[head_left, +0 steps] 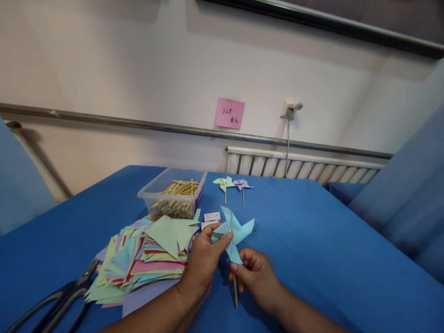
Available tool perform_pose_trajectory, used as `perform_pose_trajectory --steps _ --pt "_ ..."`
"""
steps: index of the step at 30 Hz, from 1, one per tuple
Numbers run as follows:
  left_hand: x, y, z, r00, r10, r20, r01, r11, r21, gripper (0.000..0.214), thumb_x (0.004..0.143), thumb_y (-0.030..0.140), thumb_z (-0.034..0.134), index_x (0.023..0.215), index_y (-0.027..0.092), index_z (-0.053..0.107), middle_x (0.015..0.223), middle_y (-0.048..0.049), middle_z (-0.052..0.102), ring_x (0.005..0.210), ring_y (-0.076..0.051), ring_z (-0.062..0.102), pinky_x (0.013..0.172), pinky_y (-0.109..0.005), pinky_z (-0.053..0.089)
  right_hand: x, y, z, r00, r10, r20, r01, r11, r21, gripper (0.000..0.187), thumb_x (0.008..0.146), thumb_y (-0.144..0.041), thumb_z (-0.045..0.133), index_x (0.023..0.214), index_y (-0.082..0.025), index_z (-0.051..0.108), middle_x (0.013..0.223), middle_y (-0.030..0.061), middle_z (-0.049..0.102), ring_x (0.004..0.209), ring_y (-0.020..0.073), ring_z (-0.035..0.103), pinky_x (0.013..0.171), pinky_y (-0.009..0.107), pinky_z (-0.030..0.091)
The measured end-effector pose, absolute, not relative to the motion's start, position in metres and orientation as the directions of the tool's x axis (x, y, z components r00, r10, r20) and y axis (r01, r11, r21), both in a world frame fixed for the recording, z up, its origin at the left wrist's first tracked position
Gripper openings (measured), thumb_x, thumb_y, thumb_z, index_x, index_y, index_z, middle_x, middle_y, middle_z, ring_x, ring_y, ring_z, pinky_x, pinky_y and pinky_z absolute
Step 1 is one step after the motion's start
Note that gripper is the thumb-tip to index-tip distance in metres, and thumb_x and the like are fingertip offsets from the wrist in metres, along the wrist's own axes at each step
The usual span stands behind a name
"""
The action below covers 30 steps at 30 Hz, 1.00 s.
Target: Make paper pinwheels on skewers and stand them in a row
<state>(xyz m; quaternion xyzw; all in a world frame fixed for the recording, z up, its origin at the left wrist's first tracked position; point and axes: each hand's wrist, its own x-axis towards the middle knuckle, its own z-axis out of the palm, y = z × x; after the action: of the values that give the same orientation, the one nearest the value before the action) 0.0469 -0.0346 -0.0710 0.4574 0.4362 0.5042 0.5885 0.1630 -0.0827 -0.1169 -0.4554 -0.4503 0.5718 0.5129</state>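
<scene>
A light blue paper pinwheel (240, 232) on a thin wooden stick (235, 293) is held between my two hands, above the blue cloth. My left hand (205, 253) pinches the pinwheel near its middle, the thumb beside a small shiny pin at the centre. Lower down, my right hand (255, 276) is closed around the stick just under the blades. Left of my left hand lies a tall pile of cut coloured paper (149, 259), a green sheet on top.
Behind the paper stands a clear plastic box (156, 192) of wooden sticks (180, 188). Small white boxes (212, 217) sit beside it. Further back lie a green pinwheel (225, 183) and a purple pinwheel (243, 184). Scissors (74, 289) rest at the front left.
</scene>
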Motion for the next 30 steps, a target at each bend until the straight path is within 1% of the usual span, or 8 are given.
perform_pose_trajectory --steps 3,6,10,13,16,21,26,30 --pt "0.046 -0.035 -0.071 0.175 0.983 -0.053 -0.196 0.087 0.977 0.036 0.066 0.036 0.071 0.095 0.016 0.06 0.075 0.0001 0.065 0.062 -0.013 0.058 0.06 -0.023 0.045 0.161 -0.083 -0.118 -0.073 0.996 -0.042 -0.18 -0.054 -0.982 0.04 0.068 -0.052 0.068 0.065 -0.016 0.052 0.057 0.0001 0.062 0.035 0.0046 0.042 0.038 0.018 0.029" --pt "0.044 -0.035 -0.071 0.178 0.982 -0.062 -0.183 0.095 0.978 0.034 0.068 0.036 0.07 0.094 0.016 0.061 0.072 0.0013 0.065 0.061 -0.012 0.057 0.062 -0.023 0.045 0.16 -0.082 -0.121 -0.086 0.996 -0.029 -0.175 -0.043 -0.984 0.04 0.068 -0.052 0.068 0.064 -0.016 0.05 0.056 -0.0002 0.062 0.036 0.0046 0.042 0.038 0.018 0.029" --pt "0.043 -0.035 -0.07 0.137 0.987 -0.08 -0.159 0.102 0.982 0.04 0.065 0.038 0.072 0.096 0.015 0.062 0.069 0.0012 0.066 0.058 -0.013 0.058 0.059 -0.023 0.045 0.16 -0.081 -0.123 -0.1 0.995 -0.03 -0.17 -0.046 -0.984 0.04 0.069 -0.052 0.067 0.066 -0.016 0.05 0.056 -0.0011 0.06 0.036 0.0045 0.042 0.038 0.018 0.03" --pt "0.042 -0.033 -0.07 0.094 0.993 -0.071 -0.14 0.083 0.987 0.047 0.059 0.04 0.075 0.096 0.014 0.065 0.071 -0.0013 0.069 0.059 -0.015 0.06 0.057 -0.023 0.045 0.159 -0.082 -0.122 -0.106 0.994 -0.018 -0.146 -0.033 -0.989 0.039 0.07 -0.052 0.066 0.067 -0.016 0.05 0.057 -0.0014 0.059 0.037 0.0042 0.042 0.038 0.018 0.03" --pt "0.04 -0.03 -0.071 0.037 0.998 -0.047 -0.136 0.052 0.989 0.051 0.054 0.04 0.077 0.096 0.013 0.066 0.075 -0.0038 0.071 0.06 -0.016 0.062 0.057 -0.024 0.046 0.157 -0.082 -0.122 -0.104 0.994 -0.027 -0.15 -0.042 -0.988 0.04 0.067 -0.051 0.069 0.067 -0.016 0.048 0.055 -0.0042 0.055 0.038 0.0041 0.041 0.038 0.017 0.031" --pt "0.038 -0.028 -0.074 -0.011 0.999 -0.035 -0.124 0.033 0.992 0.055 0.056 0.041 0.075 0.102 0.013 0.064 0.078 -0.0047 0.071 0.06 -0.017 0.064 0.056 -0.025 0.047 0.156 -0.08 -0.125 -0.127 0.991 -0.034 -0.152 -0.053 -0.987 0.04 0.064 -0.049 0.071 0.066 -0.019 0.044 0.047 -0.0091 0.047 0.034 0.0044 0.041 0.038 0.018 0.033" --pt "0.036 -0.026 -0.072 -0.046 0.999 -0.013 -0.128 0.007 0.992 0.052 0.054 0.04 0.076 0.097 0.013 0.066 0.079 -0.0052 0.072 0.063 -0.018 0.064 0.058 -0.026 0.048 0.156 -0.081 -0.126 -0.122 0.988 -0.09 -0.139 -0.107 -0.985 0.039 0.063 -0.048 0.072 0.068 -0.019 0.046 0.044 -0.0095 0.047 0.034 0.0047 0.04 0.037 0.018 0.032" --pt "0.034 -0.023 -0.071 -0.046 0.999 -0.012 -0.125 0.006 0.992 0.051 0.055 0.039 0.075 0.098 0.013 0.065 0.074 -0.0034 0.071 0.059 -0.016 0.063 0.057 -0.026 0.048 0.156 -0.083 -0.127 -0.15 0.986 -0.073 -0.123 -0.092 -0.988 0.035 0.065 -0.043 0.073 0.067 -0.019 0.048 0.045 -0.0075 0.051 0.037 0.0058 0.044 0.04 0.018 0.034"
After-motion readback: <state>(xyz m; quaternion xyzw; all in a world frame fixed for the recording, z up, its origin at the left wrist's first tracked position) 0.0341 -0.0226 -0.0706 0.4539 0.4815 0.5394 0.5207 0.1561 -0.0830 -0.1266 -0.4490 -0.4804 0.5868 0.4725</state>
